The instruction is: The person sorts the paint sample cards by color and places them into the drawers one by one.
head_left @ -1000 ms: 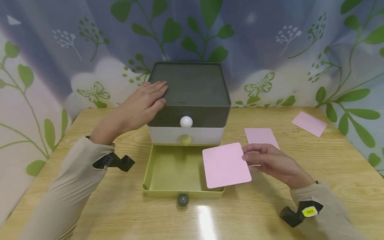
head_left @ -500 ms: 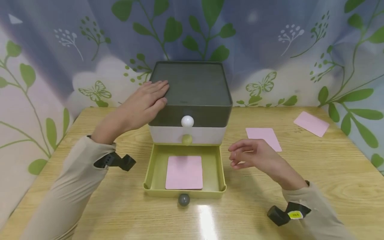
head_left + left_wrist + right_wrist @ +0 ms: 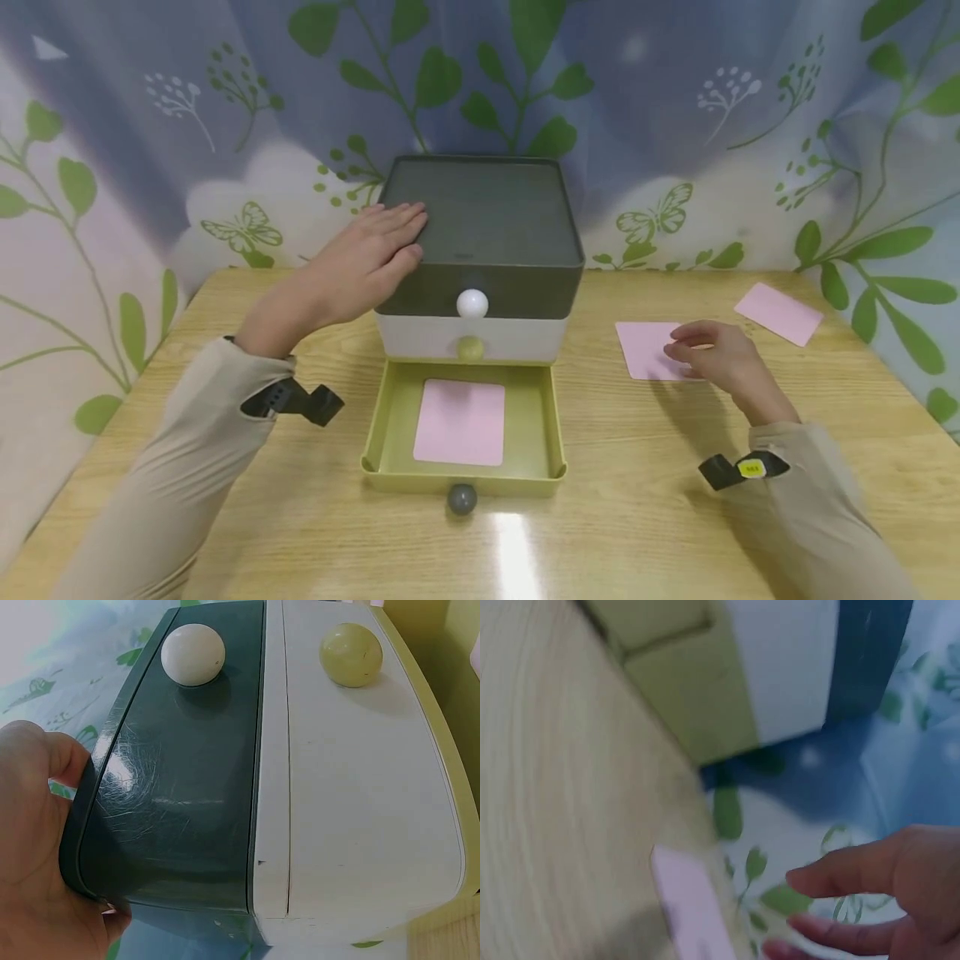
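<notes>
My left hand [image 3: 367,262] rests on the left edge of the dark green top of a small drawer cabinet [image 3: 487,212], fingers laid flat. In the left wrist view its thumb and fingers spread along the cabinet's edge, near a white knob [image 3: 193,655]. The bottom yellow-green drawer [image 3: 465,482] is pulled out, and a pink square card [image 3: 460,422] lies flat inside it. My right hand [image 3: 723,362] hovers over a second pink card [image 3: 647,350] on the table, partly covering it. Its fingers are loosely bent with nothing between them, and in the right wrist view they are apart.
A third pink card [image 3: 778,313] lies at the back right of the wooden table [image 3: 630,517]. The white middle drawer [image 3: 405,337] and the dark top drawer are closed. A leaf-patterned curtain [image 3: 637,100] hangs close behind the cabinet.
The pink card left my right hand and lay in the drawer, then shifted slightly backward. My right hand moved right to the second card. The left hand stayed on the cabinet.
</notes>
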Motion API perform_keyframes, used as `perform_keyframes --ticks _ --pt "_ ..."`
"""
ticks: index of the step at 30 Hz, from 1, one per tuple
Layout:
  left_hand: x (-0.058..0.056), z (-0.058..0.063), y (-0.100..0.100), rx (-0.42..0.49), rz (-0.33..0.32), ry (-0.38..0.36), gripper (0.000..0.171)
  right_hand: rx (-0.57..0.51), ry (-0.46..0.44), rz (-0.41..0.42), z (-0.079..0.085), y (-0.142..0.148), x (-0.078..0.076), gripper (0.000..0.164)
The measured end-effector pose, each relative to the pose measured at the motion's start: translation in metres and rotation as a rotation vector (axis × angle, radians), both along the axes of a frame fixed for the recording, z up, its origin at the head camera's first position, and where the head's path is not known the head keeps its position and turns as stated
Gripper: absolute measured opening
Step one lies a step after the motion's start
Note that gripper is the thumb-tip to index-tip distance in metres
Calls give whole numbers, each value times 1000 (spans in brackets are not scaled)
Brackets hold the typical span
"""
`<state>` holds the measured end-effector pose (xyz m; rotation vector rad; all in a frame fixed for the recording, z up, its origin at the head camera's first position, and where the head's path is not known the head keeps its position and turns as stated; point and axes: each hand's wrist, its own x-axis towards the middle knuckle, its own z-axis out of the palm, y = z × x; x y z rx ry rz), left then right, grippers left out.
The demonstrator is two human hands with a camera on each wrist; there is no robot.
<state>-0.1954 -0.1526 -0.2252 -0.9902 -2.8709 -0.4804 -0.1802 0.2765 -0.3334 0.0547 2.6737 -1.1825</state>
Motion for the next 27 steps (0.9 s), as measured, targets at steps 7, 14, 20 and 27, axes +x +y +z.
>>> perform_keyframes --ticks 7,14,20,27 --pt "0 0 -1 5 1 7 54 323 -16 3 -14 4 -14 76" --pt "1 0 2 0 -5 4 54 499 -16 -63 -22 -10 -18 84" --pt "0 -1 2 22 -3 3 54 435 -22 4 -15 -2 -15 61" --pt "0 -1 2 14 2 8 53 385 -45 34 -19 12 -18 58"
